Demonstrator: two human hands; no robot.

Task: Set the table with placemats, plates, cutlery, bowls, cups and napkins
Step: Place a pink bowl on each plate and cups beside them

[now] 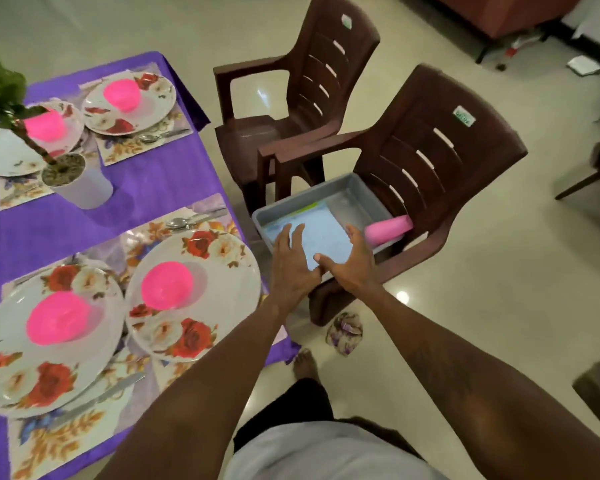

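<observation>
Centre | left hand (293,263) fingers spread, flat on blue napkin (326,237) in tray (305,199) | right hand (354,265) likewise, thumb out

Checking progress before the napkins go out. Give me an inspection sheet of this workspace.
Surface: table under a purple cloth, with four floral placemats.
Job's things: four flowered plates, each bearing a pink bowl; cutlery beside them; blue napkins in a grey tray on the near chair; pink cup lying on the tray's rim.
Clutter: potted plant on the table; cloth bundle on the floor.
Hands: left hand and right hand rest on the napkins, fingers straight.
Cables: nothing seen.
Surroundings: second chair behind; tiled floor.
</observation>
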